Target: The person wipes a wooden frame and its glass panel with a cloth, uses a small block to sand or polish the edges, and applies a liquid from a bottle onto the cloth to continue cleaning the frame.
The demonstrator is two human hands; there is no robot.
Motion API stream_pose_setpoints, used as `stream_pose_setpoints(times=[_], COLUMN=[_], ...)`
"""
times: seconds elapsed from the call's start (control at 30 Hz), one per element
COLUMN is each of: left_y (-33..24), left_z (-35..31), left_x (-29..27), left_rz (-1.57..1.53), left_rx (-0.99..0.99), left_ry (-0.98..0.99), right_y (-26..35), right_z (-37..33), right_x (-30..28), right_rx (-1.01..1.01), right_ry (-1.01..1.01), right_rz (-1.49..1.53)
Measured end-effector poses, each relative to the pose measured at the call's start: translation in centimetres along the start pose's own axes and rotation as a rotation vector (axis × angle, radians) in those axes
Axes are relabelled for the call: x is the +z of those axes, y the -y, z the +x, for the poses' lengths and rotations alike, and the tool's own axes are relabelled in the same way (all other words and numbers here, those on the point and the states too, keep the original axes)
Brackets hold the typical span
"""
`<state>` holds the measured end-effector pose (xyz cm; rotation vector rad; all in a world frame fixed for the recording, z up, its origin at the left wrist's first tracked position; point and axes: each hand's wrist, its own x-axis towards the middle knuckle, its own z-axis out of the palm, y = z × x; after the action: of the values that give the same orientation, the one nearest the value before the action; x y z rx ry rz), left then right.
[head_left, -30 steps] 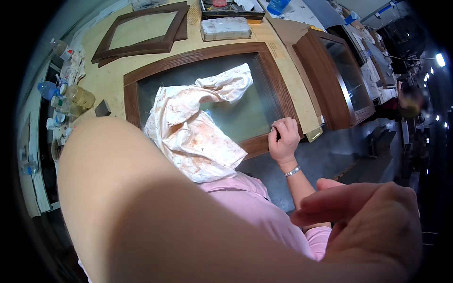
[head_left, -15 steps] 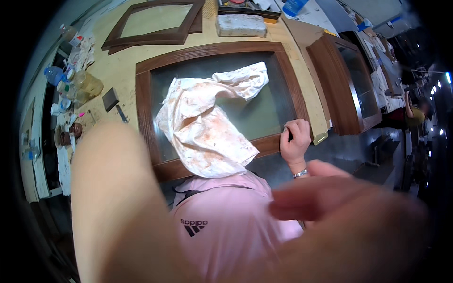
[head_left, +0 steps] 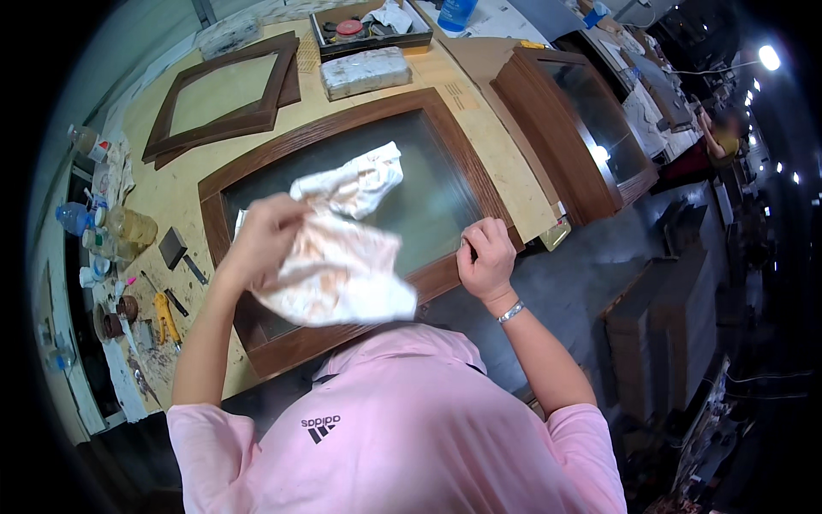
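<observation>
A brown wooden door frame with a glass pane (head_left: 462, 163) lies on the bench in front of me. On its glass is a crumpled white rag (head_left: 342, 270) with brown stains, its near part blurred by motion. My left hand (head_left: 270, 231) grips the rag at its left side, fingers closed and slightly smeared. At the frame's near right corner rests my right hand (head_left: 486, 261), a metal band on its wrist. Its fingers are curled over the wooden edge, with the fingertips partly hidden.
Two smaller brown frames (head_left: 278, 101) lie at the far left. A whitish block (head_left: 366, 73) sits before a tool tray (head_left: 415, 41). Stacked glazed doors (head_left: 548, 141) stand on the right. Bottles (head_left: 133, 227), a dark block (head_left: 172, 248) and yellow-handled pliers (head_left: 163, 317) line the left. A person (head_left: 723, 141) is far right.
My left hand has come down from close in front of the camera and taken hold of the rag. The rag has shifted and bunched. My right hand stays at the corner; the view has turned.
</observation>
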<state>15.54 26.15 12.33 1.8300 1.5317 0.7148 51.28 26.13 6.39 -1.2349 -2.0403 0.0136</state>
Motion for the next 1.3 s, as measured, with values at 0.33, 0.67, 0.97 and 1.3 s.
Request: stream_pose_setpoints(times=[0.33,0.67,0.97,1.3], left_y=[-6.3,8.2,-0.8,3.8], left_z=[3.1,4.1,0.6,-0.5], left_x=[11.5,-0.4,4.7,3.6], left_rz=[0.514,0.121,0.306,0.356], left_rx=[0.568,0.103,0.477,0.294], left_ry=[0.141,-0.300,0.149,-0.222], right_y=[-0.2,0.2,0.4,0.0], right_z=[-0.7,-0.7,-1.0,-2.1], right_x=[-0.7,-0.3,-0.4,-0.2], right_rx=[0.018,0.058,0.067,0.107], right_ry=[-0.042,-0.078,-0.114,-0.129], right_rz=[-0.040,0.040,0.056,0.068])
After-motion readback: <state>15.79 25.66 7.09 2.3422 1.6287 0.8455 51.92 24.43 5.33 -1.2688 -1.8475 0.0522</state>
